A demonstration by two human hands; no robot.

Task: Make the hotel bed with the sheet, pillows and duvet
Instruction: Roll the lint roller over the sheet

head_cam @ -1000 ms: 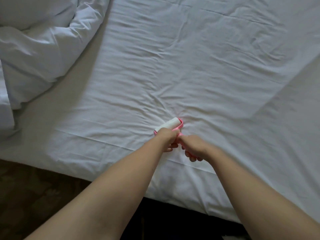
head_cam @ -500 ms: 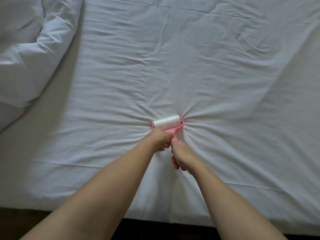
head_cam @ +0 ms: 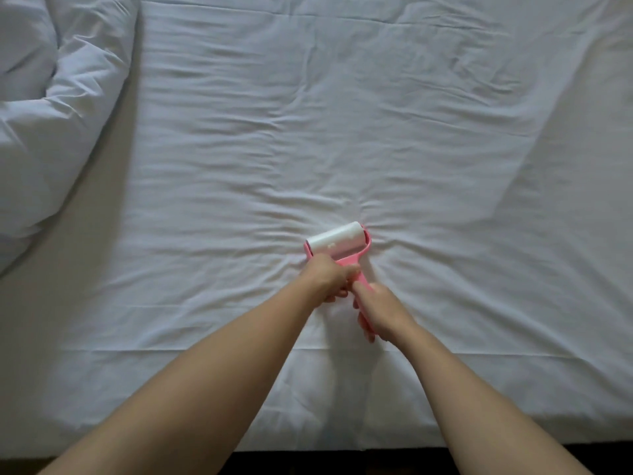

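The sheet (head_cam: 376, 114) lies spread over the whole mattress, white and creased all over, and its creases draw together in a star at the one spot where I press a lint roller (head_cam: 337, 242) down on it, a little near of the middle of the bed. The roller's white drum (head_cam: 334, 240) lies with its long axis running left to right, its right end tipped slightly to the far side, and it sits just beyond my fingers, on their far side. Its pink handle (head_cam: 360, 280) runs back from it towards me and a touch to the right. My left hand (head_cam: 325, 277) is the nearer one to the drum: its fingers are curled tight round the neck of the handle, right behind the pink frame. My right hand (head_cam: 380, 308) is clenched round the handle's near end, just behind the left. I judge the next stroke to go away from me, square to the drum, over the rumpled stretch on the far side. The duvet (head_cam: 51, 114) is bunched in a heap at the far left, well apart from the roller. I count one sheet, one duvet, one roller and my two hands, and no pillow in view.
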